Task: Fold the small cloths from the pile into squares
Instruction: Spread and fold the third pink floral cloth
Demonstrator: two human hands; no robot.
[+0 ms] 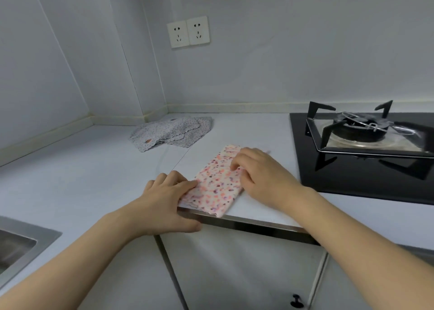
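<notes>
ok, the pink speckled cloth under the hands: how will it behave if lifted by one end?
The pink speckled cloth is thin folded fabric, so it would probably droop and unfold. It looks light. Its near edge overhangs the counter front, so a push could slide it off.

A white folded cloth speckled pink, orange and purple (219,180) is lying before grey dotted scalloped-edge cloths (171,131), glossy black glass hob (352,175) alongside.
</notes>
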